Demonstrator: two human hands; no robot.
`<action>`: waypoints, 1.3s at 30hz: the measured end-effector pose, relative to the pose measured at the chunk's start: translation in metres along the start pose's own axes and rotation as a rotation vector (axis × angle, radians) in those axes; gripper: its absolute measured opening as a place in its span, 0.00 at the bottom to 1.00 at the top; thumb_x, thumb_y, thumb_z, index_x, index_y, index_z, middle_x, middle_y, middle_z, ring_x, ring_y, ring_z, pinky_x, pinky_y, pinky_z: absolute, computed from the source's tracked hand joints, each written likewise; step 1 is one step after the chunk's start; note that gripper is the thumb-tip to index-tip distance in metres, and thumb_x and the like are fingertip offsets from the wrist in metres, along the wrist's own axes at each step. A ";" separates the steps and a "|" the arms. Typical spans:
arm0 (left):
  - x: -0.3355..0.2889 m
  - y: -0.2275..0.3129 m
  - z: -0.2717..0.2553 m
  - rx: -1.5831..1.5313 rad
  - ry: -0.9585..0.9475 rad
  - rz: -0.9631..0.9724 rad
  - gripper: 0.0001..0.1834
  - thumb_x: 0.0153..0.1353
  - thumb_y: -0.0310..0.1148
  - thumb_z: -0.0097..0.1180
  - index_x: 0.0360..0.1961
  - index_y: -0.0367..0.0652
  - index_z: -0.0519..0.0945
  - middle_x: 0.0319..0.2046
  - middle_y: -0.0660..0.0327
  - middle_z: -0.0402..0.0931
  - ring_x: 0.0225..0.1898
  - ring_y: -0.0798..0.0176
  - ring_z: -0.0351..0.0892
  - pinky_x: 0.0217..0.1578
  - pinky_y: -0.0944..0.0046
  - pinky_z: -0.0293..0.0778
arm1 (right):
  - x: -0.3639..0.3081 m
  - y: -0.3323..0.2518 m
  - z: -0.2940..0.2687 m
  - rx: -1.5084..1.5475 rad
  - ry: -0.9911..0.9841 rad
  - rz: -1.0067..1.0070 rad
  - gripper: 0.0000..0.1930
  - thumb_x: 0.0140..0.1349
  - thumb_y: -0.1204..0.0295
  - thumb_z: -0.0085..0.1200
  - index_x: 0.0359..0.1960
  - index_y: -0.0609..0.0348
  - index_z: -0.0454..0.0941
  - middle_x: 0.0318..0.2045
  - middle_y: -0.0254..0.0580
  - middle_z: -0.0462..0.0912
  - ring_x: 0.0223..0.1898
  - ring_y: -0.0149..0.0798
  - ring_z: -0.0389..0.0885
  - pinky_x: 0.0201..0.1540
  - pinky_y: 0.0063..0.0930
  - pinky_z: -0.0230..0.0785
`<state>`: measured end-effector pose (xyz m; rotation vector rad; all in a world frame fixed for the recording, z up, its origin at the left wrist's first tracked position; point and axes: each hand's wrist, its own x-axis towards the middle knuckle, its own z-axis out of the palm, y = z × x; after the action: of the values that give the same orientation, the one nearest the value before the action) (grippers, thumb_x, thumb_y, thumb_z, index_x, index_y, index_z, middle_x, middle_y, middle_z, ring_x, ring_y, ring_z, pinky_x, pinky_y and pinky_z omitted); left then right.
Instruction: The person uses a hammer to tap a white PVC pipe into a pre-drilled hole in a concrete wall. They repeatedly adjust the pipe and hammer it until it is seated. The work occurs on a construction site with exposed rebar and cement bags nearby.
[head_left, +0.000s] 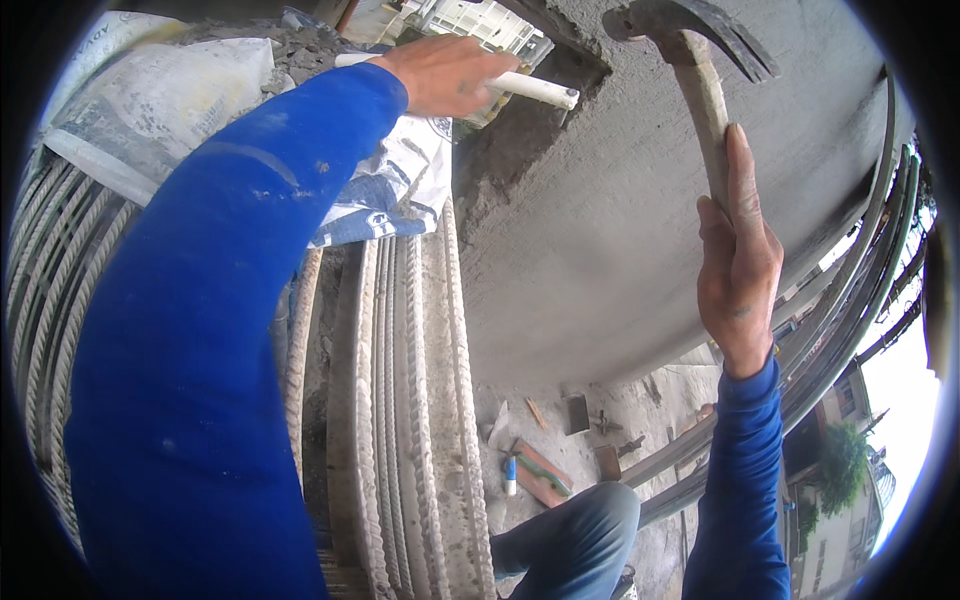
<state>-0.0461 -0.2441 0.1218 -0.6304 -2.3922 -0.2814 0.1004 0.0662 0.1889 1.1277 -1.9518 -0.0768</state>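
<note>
My right hand (742,275) is raised and wrapped round the wooden handle of a claw hammer (697,95). The steel head is at the top, with its claw toward the right. At the upper middle, my left hand (440,75) grips a white pipe (535,88) whose open end sticks out past my fingers to the right. This end lies near the rough edge of an opening in a grey plastered wall (600,230). The hammer head and the pipe are well apart. Below my left hand hangs a white and blue sack (400,175).
Ribbed steel bars (418,330) run lengthwise below the sack, with more bars (60,250) at the far left under a dusty sack (165,110). A float (543,473) and other small items lie on the floor below. Thick cables (850,310) curve along the right.
</note>
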 end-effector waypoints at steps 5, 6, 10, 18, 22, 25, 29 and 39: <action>0.009 -0.003 0.012 0.053 0.112 0.063 0.21 0.67 0.33 0.48 0.61 0.53 0.66 0.34 0.52 0.72 0.40 0.47 0.77 0.45 0.44 0.74 | 0.003 -0.010 -0.009 -0.165 0.105 -0.188 0.37 0.60 0.90 0.50 0.73 0.56 0.60 0.66 0.50 0.72 0.60 0.53 0.78 0.60 0.43 0.76; 0.012 -0.001 0.010 0.054 0.115 0.057 0.21 0.67 0.33 0.48 0.61 0.53 0.66 0.34 0.52 0.73 0.39 0.47 0.78 0.45 0.44 0.74 | 0.002 -0.013 -0.012 -0.182 0.111 -0.202 0.37 0.59 0.90 0.50 0.72 0.57 0.60 0.66 0.51 0.72 0.60 0.54 0.78 0.60 0.43 0.76; 0.016 0.000 0.011 0.093 0.222 0.106 0.18 0.67 0.29 0.48 0.58 0.45 0.71 0.29 0.51 0.81 0.29 0.50 0.85 0.36 0.51 0.83 | -0.001 -0.020 -0.017 -0.175 0.085 -0.224 0.37 0.58 0.90 0.51 0.72 0.60 0.60 0.66 0.54 0.71 0.59 0.55 0.79 0.60 0.43 0.76; 0.009 0.000 0.013 0.077 0.153 0.094 0.18 0.67 0.32 0.51 0.57 0.47 0.66 0.27 0.51 0.75 0.34 0.46 0.80 0.42 0.43 0.76 | -0.002 -0.009 -0.007 -0.172 -0.018 -0.081 0.38 0.60 0.88 0.53 0.73 0.51 0.61 0.50 0.57 0.82 0.43 0.50 0.86 0.45 0.42 0.81; 0.008 0.001 0.009 0.115 0.150 0.106 0.18 0.67 0.31 0.52 0.56 0.45 0.66 0.28 0.51 0.76 0.35 0.46 0.82 0.43 0.45 0.78 | -0.012 0.008 -0.002 -0.177 -0.234 0.121 0.39 0.62 0.84 0.54 0.74 0.40 0.60 0.30 0.49 0.84 0.27 0.45 0.83 0.34 0.43 0.77; 0.013 0.003 0.011 0.153 0.121 0.099 0.19 0.66 0.30 0.54 0.56 0.45 0.66 0.28 0.51 0.78 0.34 0.45 0.83 0.42 0.46 0.79 | -0.009 -0.002 -0.004 -0.119 -0.113 0.048 0.38 0.64 0.84 0.53 0.75 0.41 0.59 0.37 0.53 0.84 0.31 0.48 0.84 0.37 0.43 0.78; 0.011 0.001 0.012 0.178 0.205 0.150 0.17 0.66 0.29 0.54 0.54 0.45 0.67 0.27 0.51 0.79 0.34 0.45 0.84 0.40 0.47 0.80 | -0.007 -0.003 0.004 -0.144 -0.078 -0.009 0.37 0.65 0.84 0.50 0.75 0.43 0.58 0.46 0.57 0.82 0.40 0.51 0.86 0.44 0.43 0.80; 0.007 -0.002 0.013 0.216 0.175 0.145 0.17 0.65 0.29 0.54 0.54 0.45 0.67 0.27 0.52 0.78 0.33 0.46 0.83 0.39 0.47 0.80 | -0.003 -0.005 0.014 -0.065 -0.161 0.107 0.35 0.66 0.82 0.50 0.74 0.44 0.59 0.58 0.58 0.78 0.52 0.57 0.83 0.50 0.48 0.80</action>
<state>-0.0585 -0.2385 0.1160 -0.6463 -2.1603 -0.0141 0.0952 0.0607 0.1757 0.9994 -2.1324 -0.1772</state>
